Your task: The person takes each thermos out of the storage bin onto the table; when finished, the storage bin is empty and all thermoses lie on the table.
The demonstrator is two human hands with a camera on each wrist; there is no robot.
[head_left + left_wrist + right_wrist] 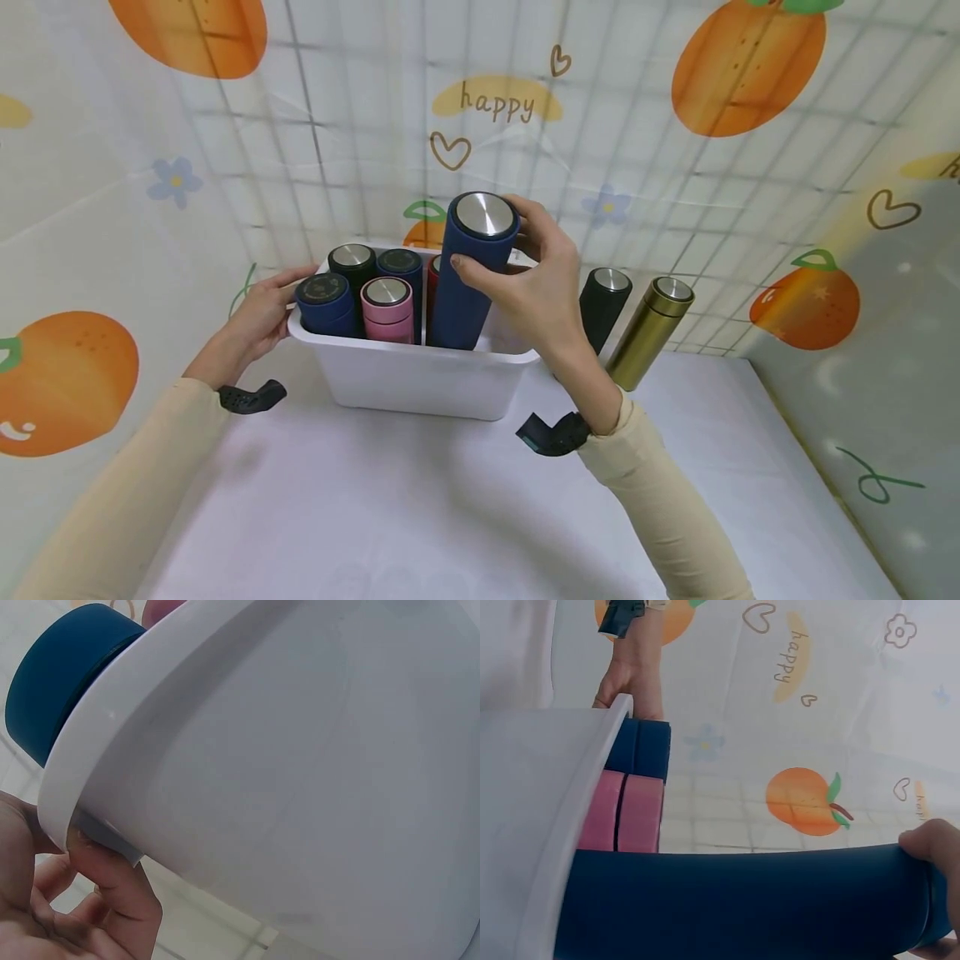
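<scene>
A white plastic bin [420,379] stands on the table with several thermos bottles upright in it. My right hand [543,279] grips a tall blue thermos [468,287] near its silver lid; its lower end is inside the bin, hidden by the front wall. In the right wrist view the blue thermos [735,904] slants out past the rim beside a pink thermos [622,814]. At the bin's left end my left hand [258,321] holds the rim, and in the left wrist view its fingers [112,877] curl under that edge. Next to it is a shorter blue thermos [326,304].
Right of the bin stand a black thermos [602,308] and a gold thermos [651,329]. In the bin are also a dark thermos [352,262], another blue one [401,267] and a partly hidden red one [432,287]. A fruit-print curtain over a wire grid [360,125] rises behind.
</scene>
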